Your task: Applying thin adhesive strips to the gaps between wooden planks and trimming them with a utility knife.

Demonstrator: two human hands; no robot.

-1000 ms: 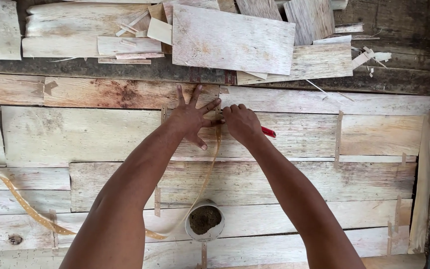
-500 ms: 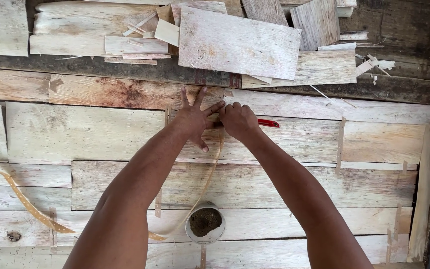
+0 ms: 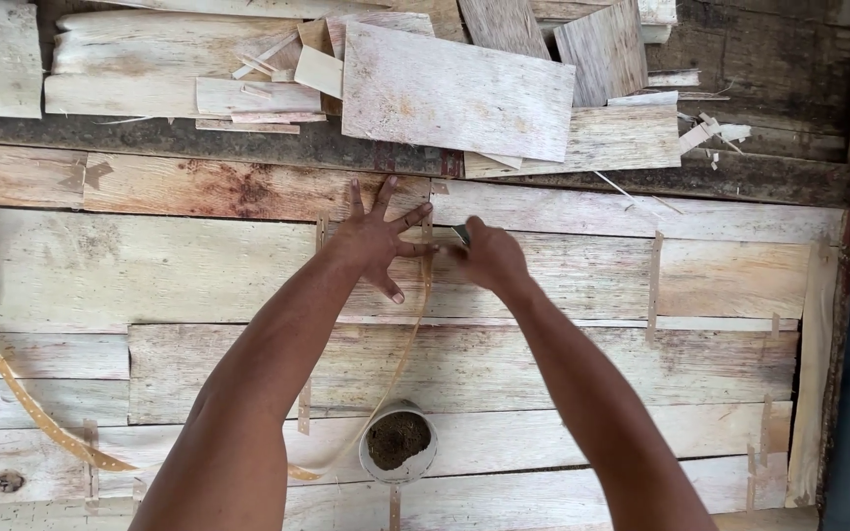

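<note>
From the head view, my left hand [image 3: 378, 239] lies flat with fingers spread on the pale wooden veneer sheets [image 3: 150, 270]. It presses down a thin tan strip of tape [image 3: 407, 339] that curves toward a small round white cup of brown paste [image 3: 397, 442]. My right hand [image 3: 489, 258] is curled shut around a small dark tool [image 3: 460, 233], mostly hidden by my fingers, so I cannot tell what it is. Loose grey-white veneer offcuts [image 3: 456, 90] are stacked above. My forearms cover part of the strip.
</note>
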